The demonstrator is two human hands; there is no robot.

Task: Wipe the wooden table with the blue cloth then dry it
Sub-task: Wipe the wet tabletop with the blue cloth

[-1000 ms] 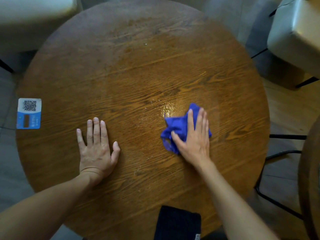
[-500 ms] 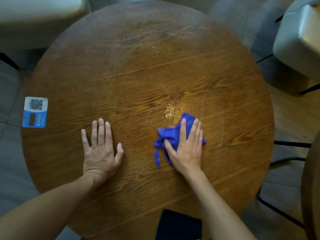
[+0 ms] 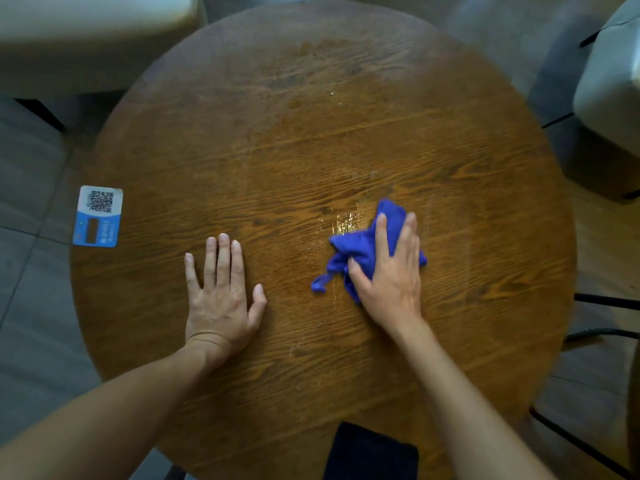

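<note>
The round wooden table fills most of the head view. A crumpled blue cloth lies right of centre, and my right hand presses flat on top of it, fingers pointing away from me. A loose corner of the cloth sticks out to the left. A small wet shine sits just beyond the cloth. My left hand rests flat on the bare wood to the left, fingers spread, holding nothing.
A blue and white QR code sticker sits at the table's left edge. A dark folded cloth lies at the near edge. Pale chairs stand at top left and at right. Black metal chair legs are at lower right.
My right hand slid the blue cloth toward me and left, then back outward and right. The left hand has stayed planted. The camera view shifted slightly.
</note>
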